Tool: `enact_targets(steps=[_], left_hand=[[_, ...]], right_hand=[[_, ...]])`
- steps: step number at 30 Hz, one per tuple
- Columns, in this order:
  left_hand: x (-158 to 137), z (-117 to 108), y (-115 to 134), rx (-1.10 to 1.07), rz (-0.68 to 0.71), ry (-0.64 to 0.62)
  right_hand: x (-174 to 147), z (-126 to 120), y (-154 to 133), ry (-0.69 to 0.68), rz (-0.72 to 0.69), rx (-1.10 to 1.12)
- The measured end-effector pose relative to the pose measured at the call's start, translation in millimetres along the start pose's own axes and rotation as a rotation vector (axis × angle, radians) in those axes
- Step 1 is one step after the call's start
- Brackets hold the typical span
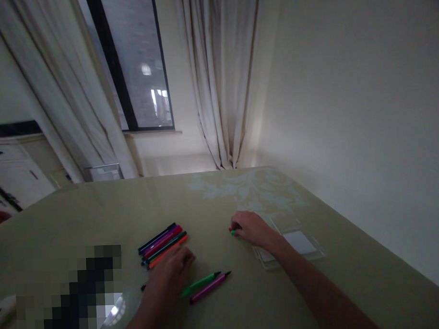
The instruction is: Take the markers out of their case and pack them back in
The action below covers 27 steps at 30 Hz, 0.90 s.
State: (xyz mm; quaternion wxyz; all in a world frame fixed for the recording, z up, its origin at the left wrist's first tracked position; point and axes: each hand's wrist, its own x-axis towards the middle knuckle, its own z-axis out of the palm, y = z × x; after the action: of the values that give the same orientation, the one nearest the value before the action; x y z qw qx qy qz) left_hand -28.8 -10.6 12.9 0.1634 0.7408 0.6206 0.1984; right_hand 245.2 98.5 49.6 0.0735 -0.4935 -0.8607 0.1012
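My right hand (252,226) is pinched shut on small green and pink pieces (232,231) that look like marker caps, just left of a clear plastic case (319,253). Its fingers hide part of them. My left hand (169,274) is curled closed in front of a row of colored markers (163,244); what its fingers hold, if anything, is hidden. A dark marker tip (143,287) pokes out at its left side. To its right lie a green marker (202,283) and a purple marker (210,287), side by side with thin dark tips showing.
The pale green tabletop (109,211) reaches toward a window (140,66) and curtains (220,78). A wall (365,130) runs along the right edge. At the left are a pixelated dark shape (80,294), a white object (4,311) and a cabinet (14,167).
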Motion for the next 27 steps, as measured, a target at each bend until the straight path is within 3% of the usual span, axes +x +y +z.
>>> enact_targets(steps=[4,8,10,13,17,20,24,27], left_hand=[[0.8,-9.6,-20.1,0.218,-0.174,0.092],[3.0,-7.2,-15.3,0.259,-0.089,0.045],[4.3,-3.0,-5.4,0.215,-0.024,0.026],[3.1,3.9,9.4,0.085,0.048,0.023],[-1.1,6.5,17.2,-0.063,0.115,0.048],[-1.0,2.3,12.0,-0.087,0.067,0.074],[1.7,-2.3,2.6,-0.154,0.019,0.122],[1.5,0.1,4.9,-0.199,0.085,0.061]], right_hand=[[-1.4,0.2,0.4,-0.002,0.018,-0.001],[-1.9,0.8,-7.7,0.032,0.013,0.008],[-3.7,1.6,-21.5,0.06,-0.075,0.099],[-8.3,3.3,-50.7,0.034,-0.346,0.297],[-9.3,-0.1,-67.8,-0.03,-0.517,0.296],[-3.8,-9.8,-44.1,0.063,-0.481,0.266],[3.0,-16.9,1.2,0.292,-0.217,0.194],[5.7,-7.0,13.2,0.285,-0.116,0.164]])
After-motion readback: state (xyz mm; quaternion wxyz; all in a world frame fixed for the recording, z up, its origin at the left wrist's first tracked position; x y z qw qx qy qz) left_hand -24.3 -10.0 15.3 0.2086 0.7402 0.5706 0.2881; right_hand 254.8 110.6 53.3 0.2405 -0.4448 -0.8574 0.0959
